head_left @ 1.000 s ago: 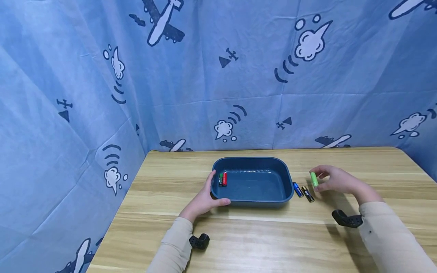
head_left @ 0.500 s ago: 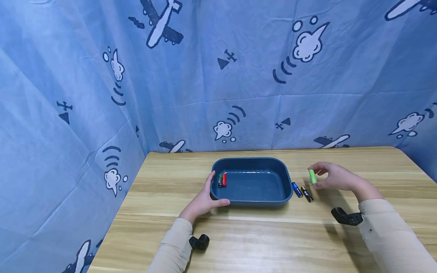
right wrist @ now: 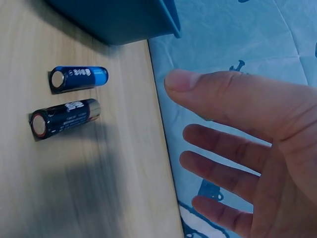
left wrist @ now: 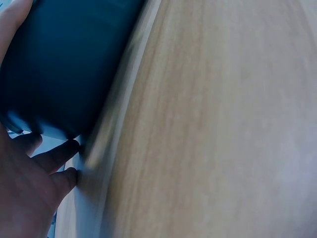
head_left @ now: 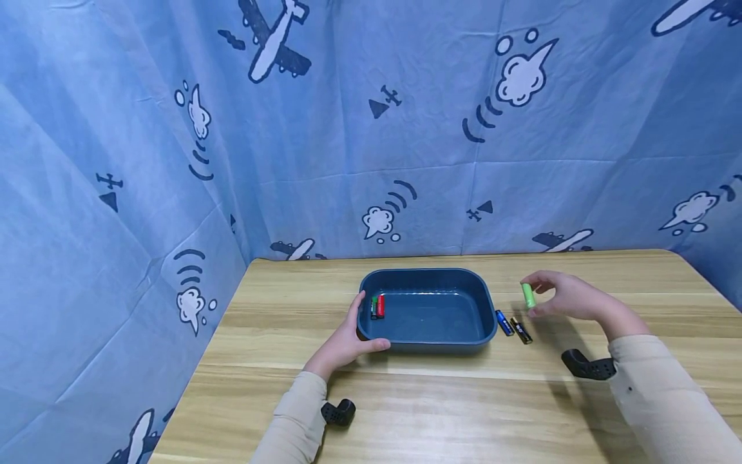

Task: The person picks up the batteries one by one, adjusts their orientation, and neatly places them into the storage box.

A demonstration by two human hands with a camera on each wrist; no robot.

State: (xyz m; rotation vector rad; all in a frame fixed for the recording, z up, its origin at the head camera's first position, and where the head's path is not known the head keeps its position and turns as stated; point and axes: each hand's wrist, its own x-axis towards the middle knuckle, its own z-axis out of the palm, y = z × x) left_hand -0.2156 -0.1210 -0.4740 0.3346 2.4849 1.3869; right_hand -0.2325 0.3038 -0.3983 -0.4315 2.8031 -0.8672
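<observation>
My right hand (head_left: 570, 298) pinches a light green battery (head_left: 528, 295) between thumb and fingertips, raised above the table; in the right wrist view the thumb of that hand (right wrist: 237, 144) hides nearly all of it. Below and to its left, a blue battery (head_left: 505, 323) and a black battery with a gold end (head_left: 521, 330) lie side by side on the table. My left hand (head_left: 344, 338) holds the left end of a dark blue tray (head_left: 429, 347), thumb at the front and fingers along the side. Inside the tray, at the left, a green-and-black battery (head_left: 373, 308) and a red battery (head_left: 380, 307) lie together.
The wooden table (head_left: 452, 406) extends in front of the tray and to both sides. A blue patterned curtain (head_left: 324, 161) hangs behind the table and along its left. Black devices are on both wrists.
My right hand has lifted the light green battery slightly up and to the left. My left hand keeps its place on the tray; the batteries on the table and in the tray lie as before.
</observation>
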